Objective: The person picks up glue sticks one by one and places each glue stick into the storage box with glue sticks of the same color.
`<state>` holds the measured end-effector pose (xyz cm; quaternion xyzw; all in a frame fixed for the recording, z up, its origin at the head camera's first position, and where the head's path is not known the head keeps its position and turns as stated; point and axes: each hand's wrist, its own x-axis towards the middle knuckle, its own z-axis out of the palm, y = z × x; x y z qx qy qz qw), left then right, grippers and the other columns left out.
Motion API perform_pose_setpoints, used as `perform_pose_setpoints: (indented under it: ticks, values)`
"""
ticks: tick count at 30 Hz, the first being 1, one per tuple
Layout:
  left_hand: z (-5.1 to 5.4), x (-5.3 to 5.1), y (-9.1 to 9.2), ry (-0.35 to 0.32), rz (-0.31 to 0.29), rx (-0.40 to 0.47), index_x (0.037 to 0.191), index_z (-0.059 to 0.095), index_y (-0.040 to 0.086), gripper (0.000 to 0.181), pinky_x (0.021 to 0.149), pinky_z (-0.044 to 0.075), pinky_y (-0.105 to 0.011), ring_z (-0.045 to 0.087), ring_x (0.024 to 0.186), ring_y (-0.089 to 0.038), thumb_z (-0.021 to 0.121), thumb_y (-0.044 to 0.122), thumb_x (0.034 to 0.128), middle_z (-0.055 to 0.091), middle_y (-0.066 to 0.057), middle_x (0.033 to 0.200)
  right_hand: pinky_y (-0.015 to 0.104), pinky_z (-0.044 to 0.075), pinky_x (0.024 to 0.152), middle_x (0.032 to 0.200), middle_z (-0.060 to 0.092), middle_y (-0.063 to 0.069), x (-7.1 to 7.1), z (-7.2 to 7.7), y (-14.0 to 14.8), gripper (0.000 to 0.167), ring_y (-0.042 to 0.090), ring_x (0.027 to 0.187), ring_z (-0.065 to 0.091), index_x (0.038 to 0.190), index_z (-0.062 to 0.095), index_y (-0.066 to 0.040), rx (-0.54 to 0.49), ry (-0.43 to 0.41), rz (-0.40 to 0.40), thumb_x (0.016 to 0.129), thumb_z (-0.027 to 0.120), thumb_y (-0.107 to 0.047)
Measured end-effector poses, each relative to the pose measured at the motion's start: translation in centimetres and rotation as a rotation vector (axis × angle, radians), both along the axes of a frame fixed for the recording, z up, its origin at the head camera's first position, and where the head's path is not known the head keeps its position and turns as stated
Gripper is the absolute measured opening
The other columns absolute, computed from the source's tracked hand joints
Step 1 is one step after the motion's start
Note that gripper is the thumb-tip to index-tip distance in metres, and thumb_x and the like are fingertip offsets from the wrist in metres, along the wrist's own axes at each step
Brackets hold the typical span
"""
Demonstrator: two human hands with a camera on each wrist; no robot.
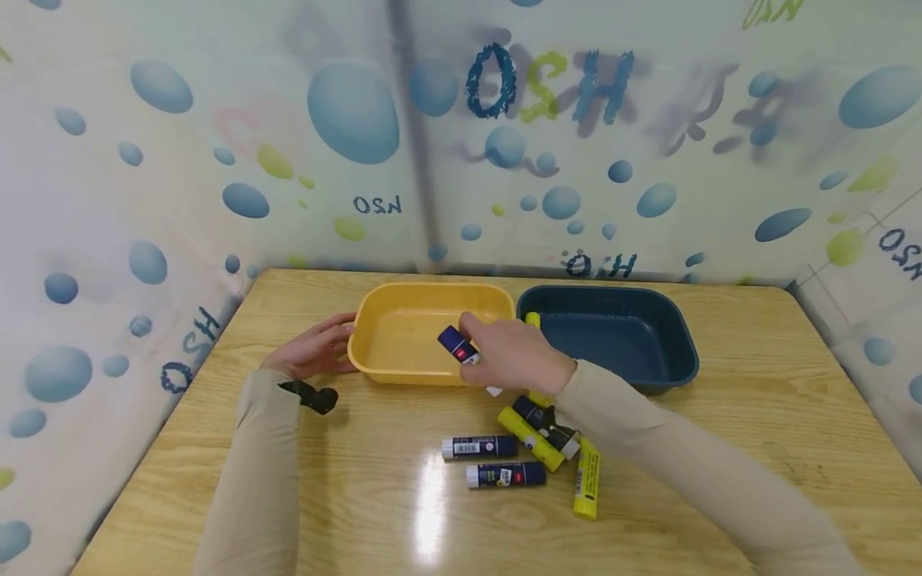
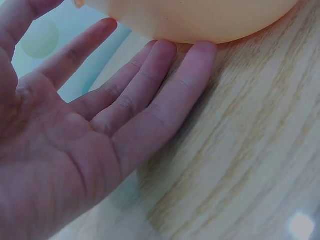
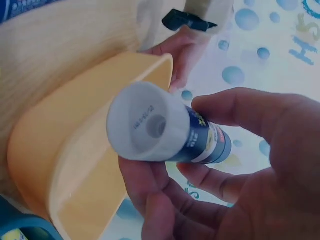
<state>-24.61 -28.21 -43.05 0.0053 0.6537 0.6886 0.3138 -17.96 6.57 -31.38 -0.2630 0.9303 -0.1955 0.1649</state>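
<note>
My right hand [image 1: 515, 352] pinches a dark blue glue stick [image 1: 457, 342] between thumb and fingers over the yellow bin [image 1: 432, 376]. In the right wrist view, the white base of this glue stick [image 3: 147, 125] faces the camera. At the left end of the yellow bin, my left hand [image 1: 313, 350] touches the outer wall with extended fingertips, as the left wrist view shows. Several glue sticks lie on the table: navy ones with white ends [image 1: 507, 474] and yellow ones [image 1: 587, 480]. My right hand and forearm partly hide some of them.
A dark blue bin [image 1: 687, 364] stands right beside the yellow one, with a yellow glue stick [image 1: 533, 320] in its left end. Both bins sit near the back of the wooden table [image 1: 374, 504]. A patterned curtain [image 1: 446, 184] hangs behind it.
</note>
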Motion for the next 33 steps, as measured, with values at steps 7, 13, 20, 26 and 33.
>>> perform_pose_setpoints:
  ticks: [7,13,20,26,33]
  values:
    - [-0.1,0.2,-0.1,-0.007,0.005,-0.004,0.155,0.012,0.008,0.059,0.099,0.041,-0.055,0.044,0.122,-0.022,0.039,0.026,0.1062,0.017,-0.019,0.156,0.025,0.047,0.053,0.088,0.062,0.004,-1.9,0.1,-0.7,0.038,0.017,0.064,0.059,0.120,0.049,-0.013,0.046,-0.037,-0.077,0.090,0.067,-0.030]
    - [-0.2,0.2,-0.4,-0.014,0.005,0.001,0.155,0.011,0.008,0.059,0.099,0.041,-0.054,0.044,0.123,-0.022,0.040,0.026,0.1062,0.017,-0.018,0.155,0.026,0.045,0.056,0.091,0.061,0.006,-3.3,0.0,-1.2,0.043,0.018,0.068,0.059,0.123,0.048,-0.011,0.084,-0.028,-0.101,0.091,0.065,-0.034]
    - [-0.4,0.0,-0.5,-0.013,0.002,0.009,0.155,0.012,0.009,0.058,0.098,0.043,-0.053,0.046,0.121,-0.021,0.039,0.026,0.1063,0.020,-0.018,0.154,0.026,0.045,0.061,0.096,0.059,0.007,-5.5,-0.2,-2.1,0.044,0.019,0.074,0.059,0.123,0.050,-0.009,0.131,-0.046,-0.125,0.092,0.064,-0.036]
    - [-0.3,-0.1,-0.4,-0.008,0.004,0.011,0.154,0.012,0.008,0.057,0.097,0.044,-0.052,0.047,0.119,-0.020,0.038,0.025,0.1065,0.021,-0.018,0.153,0.030,0.055,0.069,0.094,0.061,0.009,-7.5,-0.8,-2.6,0.035,0.017,0.067,0.064,0.112,0.053,-0.006,0.119,-0.136,-0.170,0.091,0.065,-0.031]
    - [-0.2,0.0,-0.2,-0.011,0.003,0.025,0.154,0.012,0.007,0.057,0.097,0.043,-0.054,0.045,0.122,-0.022,0.039,0.024,0.1064,0.020,-0.020,0.154,0.021,0.048,0.053,0.071,0.068,0.005,-9.1,-2.1,-3.0,0.028,0.022,0.072,0.070,0.090,0.064,-0.004,0.204,-0.196,-0.191,0.090,0.063,-0.032]
